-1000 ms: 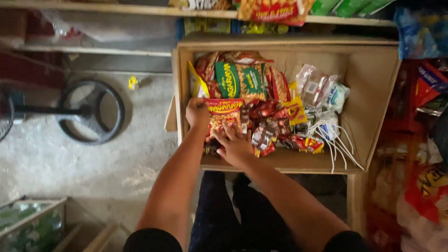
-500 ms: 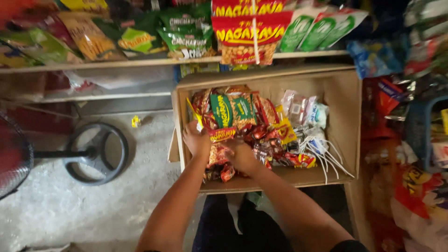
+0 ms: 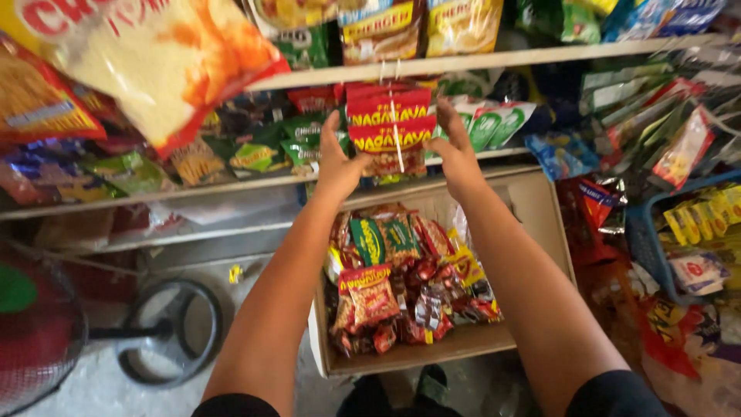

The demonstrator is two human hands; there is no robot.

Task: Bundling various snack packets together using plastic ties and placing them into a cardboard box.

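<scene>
Both hands, left (image 3: 337, 158) and right (image 3: 455, 150), clasp hanging red snack packets (image 3: 388, 127) above the cardboard box (image 3: 532, 205), fingers half-open; box remains full.

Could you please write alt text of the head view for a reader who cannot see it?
Both hands are raised to a strip of red snack packets hanging from a shelf, the left hand and right hand at either side of it. Below them sits an open cardboard box full of snack packets.
</scene>
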